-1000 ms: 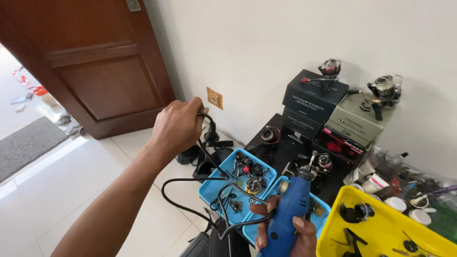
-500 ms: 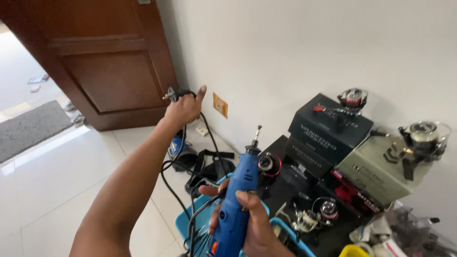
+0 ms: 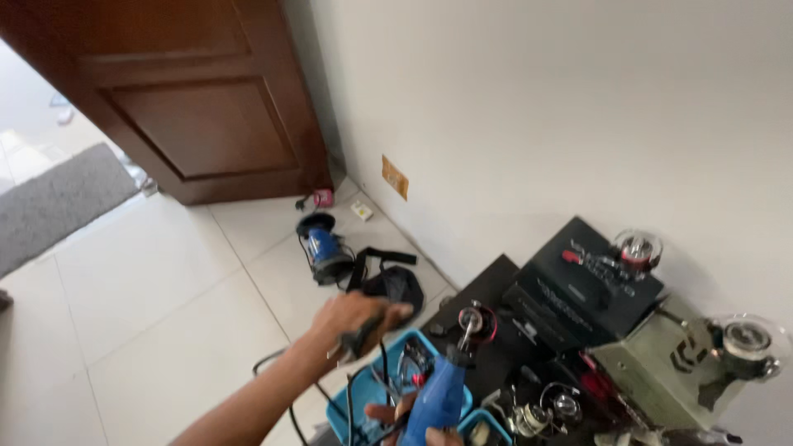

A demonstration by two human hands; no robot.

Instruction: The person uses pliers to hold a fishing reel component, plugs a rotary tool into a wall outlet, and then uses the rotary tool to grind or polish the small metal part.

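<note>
Left hand dropped from wall socket, fist closed round plug; right hand grips blue rotary tool upright, cord slack.

Your right hand grips a blue rotary tool of smooth, slightly glossy plastic with a bright metal tip. Your left hand closes round a matt black rubbery power cord. Below you sit glossy blue plastic trays, a matt black cardboard box, a polished white tile floor and a dark varnished wooden door.
</note>
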